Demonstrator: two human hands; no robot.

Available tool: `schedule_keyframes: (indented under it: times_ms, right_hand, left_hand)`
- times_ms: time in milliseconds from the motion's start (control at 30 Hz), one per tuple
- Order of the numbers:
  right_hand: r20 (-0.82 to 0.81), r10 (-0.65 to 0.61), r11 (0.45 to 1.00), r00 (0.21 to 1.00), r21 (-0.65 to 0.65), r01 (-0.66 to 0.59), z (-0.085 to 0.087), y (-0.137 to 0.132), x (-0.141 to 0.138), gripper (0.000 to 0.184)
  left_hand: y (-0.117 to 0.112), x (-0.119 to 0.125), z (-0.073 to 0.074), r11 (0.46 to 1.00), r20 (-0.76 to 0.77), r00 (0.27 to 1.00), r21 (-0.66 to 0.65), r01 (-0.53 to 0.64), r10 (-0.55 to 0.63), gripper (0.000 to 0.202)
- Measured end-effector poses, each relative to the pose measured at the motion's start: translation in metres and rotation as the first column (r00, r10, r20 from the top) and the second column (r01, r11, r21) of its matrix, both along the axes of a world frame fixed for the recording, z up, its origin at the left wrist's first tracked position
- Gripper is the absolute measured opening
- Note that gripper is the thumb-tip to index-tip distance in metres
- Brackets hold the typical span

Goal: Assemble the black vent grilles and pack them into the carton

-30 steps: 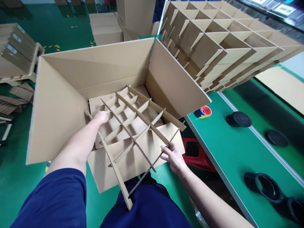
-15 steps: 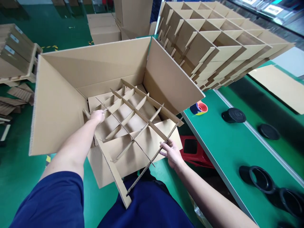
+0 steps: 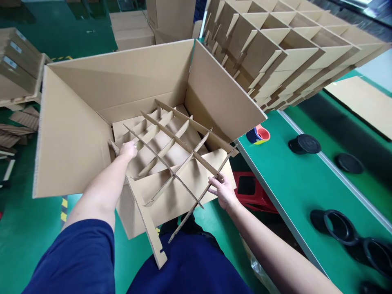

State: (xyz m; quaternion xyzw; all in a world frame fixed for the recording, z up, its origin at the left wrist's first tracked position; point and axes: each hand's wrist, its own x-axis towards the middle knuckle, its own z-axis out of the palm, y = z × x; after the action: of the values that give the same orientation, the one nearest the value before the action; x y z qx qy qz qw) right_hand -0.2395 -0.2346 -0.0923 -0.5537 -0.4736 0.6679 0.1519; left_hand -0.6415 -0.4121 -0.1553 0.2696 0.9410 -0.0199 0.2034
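Observation:
A cardboard divider grid (image 3: 183,145) lies tilted in the mouth of an open cardboard box (image 3: 143,79), its near end sticking out over the front flap (image 3: 171,204). My left hand (image 3: 128,150) is closed on the grid's left side, inside the box; its fingertips are partly hidden. With thumb and fingers, my right hand (image 3: 224,192) pinches the near cross strip close to the right corner. The left outer strip (image 3: 146,224) hangs toward my body, its slotted end apart from the near cross strip.
A stack of assembled dividers (image 3: 294,45) stands on the green workbench (image 3: 275,163) at right. Black round parts (image 3: 306,143), tape rolls (image 3: 259,134) and a flat cardboard sheet (image 3: 361,102) lie there too. A red stool (image 3: 254,190) is below. Boxes on a pallet (image 3: 18,61) stand left.
The near left corner of the grid has come apart: the left outer strip's slot no longer holds the near cross strip. Both hands keep their hold, and the view has shifted slightly.

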Motion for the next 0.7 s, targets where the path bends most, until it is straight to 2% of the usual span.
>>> schedule_keyframes:
  times_ms: [100, 233, 367, 467, 600, 667, 700]
  right_hand:
    - [-0.006, 0.006, 1.0, 1.0, -0.009, -0.006, 0.005, -0.003, 0.0, 0.055]
    - [-0.009, -0.014, 1.0, 1.0, -0.008, 0.014, 0.006, -0.004, -0.002, 0.054]
    - [-0.016, -0.026, 0.999, 1.0, -0.029, 0.026, 0.002, -0.002, 0.0, 0.057]
    - [0.017, -0.045, 0.998, 0.999, -0.034, 0.046, -0.001, -0.002, 0.005, 0.068]
    - [0.161, -0.107, 0.994, 0.981, -0.016, 0.111, -0.003, -0.004, 0.016, 0.086]
    - [0.249, -0.098, 0.992, 0.963, 0.099, 0.076, 0.0, -0.001, 0.018, 0.092]
    - [0.294, -0.097, 0.975, 0.951, 0.222, 0.031, 0.004, 0.003, 0.018, 0.094]
  left_hand:
    - [-0.002, -0.002, 0.005, 0.997, -0.027, 0.997, 0.015, -0.073, 0.073, 0.038]
    - [-0.002, -0.004, 0.015, 0.994, -0.038, 0.993, 0.03, -0.106, 0.108, 0.035]
    - [-0.001, -0.005, 0.013, 0.994, -0.031, 0.994, 0.042, -0.103, 0.104, 0.033]
    - [-0.001, -0.005, 0.009, 0.994, -0.028, 0.994, 0.043, -0.104, 0.106, 0.034]
    - [-0.003, -0.007, 0.008, 0.994, -0.022, 0.994, 0.039, -0.104, 0.105, 0.036]
    - [-0.004, -0.006, 0.009, 0.994, -0.02, 0.995, 0.041, -0.098, 0.099, 0.036]
    - [-0.004, -0.005, 0.009, 0.994, -0.021, 0.995, 0.042, -0.096, 0.097, 0.037]
